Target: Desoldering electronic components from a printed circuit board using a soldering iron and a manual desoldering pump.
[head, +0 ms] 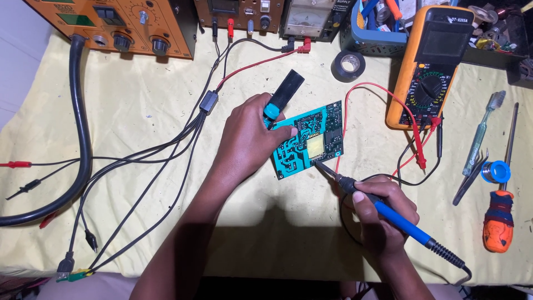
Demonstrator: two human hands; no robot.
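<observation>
A green circuit board (327, 119) lies solder side up in the middle of the yellow cloth. My left hand (247, 139) rests on the board's left part and grips a teal and black desoldering pump (286, 91) that points away from me. My right hand (380, 214) holds a blue-handled soldering iron (402, 225) like a pen. Its dark tip touches the board's lower edge near a pale yellow patch (315, 145).
An orange multimeter (430, 61) with red and black probes stands at the right. A roll of black tape (348, 65), a toothbrush (484, 130), tweezers (469, 180), a solder spool (496, 171) and an orange screwdriver (498, 219) lie around. Bench supplies and many cables fill the back and left.
</observation>
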